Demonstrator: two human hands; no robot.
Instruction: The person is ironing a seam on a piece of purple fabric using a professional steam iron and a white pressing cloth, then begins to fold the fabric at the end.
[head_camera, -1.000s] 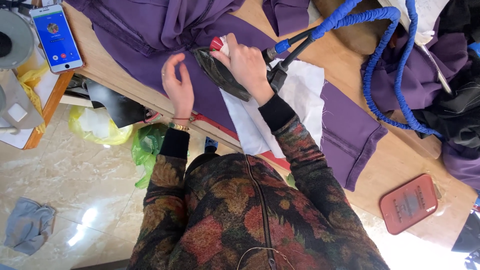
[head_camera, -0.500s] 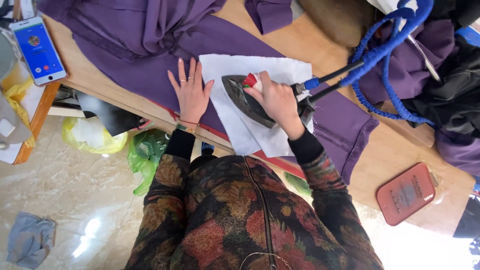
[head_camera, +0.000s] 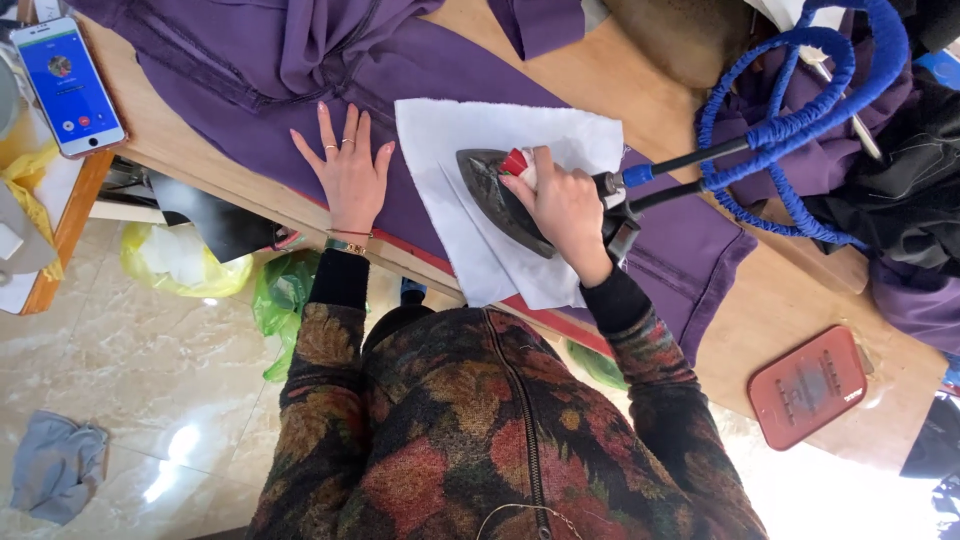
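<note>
My right hand grips the handle of a dark steam iron, which rests flat on a white pressing cloth. The cloth lies over purple fabric spread across a wooden table. My left hand lies flat with fingers spread on the purple fabric, just left of the cloth. A blue wrapped hose and black cords run from the iron's back toward the upper right.
A smartphone with a lit blue screen lies at the table's left end. A reddish rectangular pad sits near the right front edge. Dark clothing is piled at the right. Yellow and green plastic bags and a grey rag lie on the tiled floor.
The iron has come down from the purple fabric onto the white cloth and slid along it. My left hand has flattened with fingers spread beside the cloth.
</note>
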